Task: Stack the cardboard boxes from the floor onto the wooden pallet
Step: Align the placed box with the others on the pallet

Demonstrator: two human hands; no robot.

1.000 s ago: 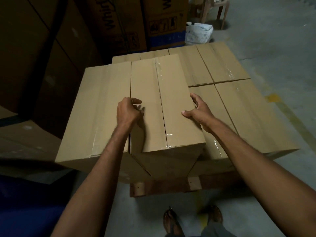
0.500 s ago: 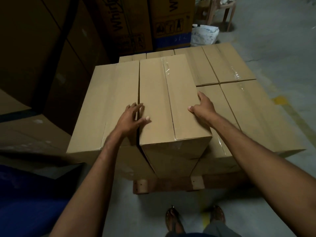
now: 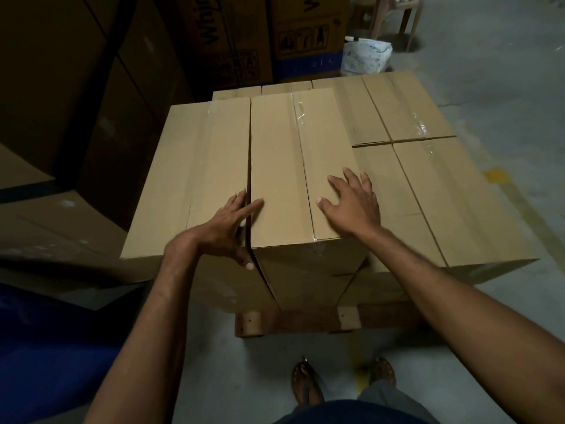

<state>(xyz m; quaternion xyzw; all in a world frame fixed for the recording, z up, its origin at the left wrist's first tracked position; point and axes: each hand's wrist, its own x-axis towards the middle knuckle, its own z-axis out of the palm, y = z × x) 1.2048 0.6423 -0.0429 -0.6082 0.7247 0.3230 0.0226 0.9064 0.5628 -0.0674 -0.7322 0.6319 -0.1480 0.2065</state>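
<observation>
Over at eight o'clock from the person, a blue surface (image 3: 46, 347) sits low beside tall dark cartons (image 3: 61, 87). Dead ahead at twelve stands the wooden pallet (image 3: 293, 321), loaded with cardboard boxes.

Two boxes form an upper layer on its left half. The left box (image 3: 195, 185) and the middle box (image 3: 284, 166) stand side by side with a thin gap between them. The left hand (image 3: 227, 231) lies across that gap at the near edge. Its fingers (image 3: 241, 200) are straight and released, grasping nothing, and the thumb points down the front face.

The right hand (image 3: 354, 206) lies flat on the middle box by its right edge, fingers (image 3: 351, 179) spread and relaxed.

From one to three o'clock the lower boxes (image 3: 434, 203) show their taped tops, one layer down.

Printed cartons (image 3: 305, 29) rise behind the pallet at twelve. A white bag (image 3: 365, 55) rests on the concrete floor (image 3: 504, 56) at one o'clock. Sandalled feet (image 3: 305, 384) stand at six, just short of the pallet.
</observation>
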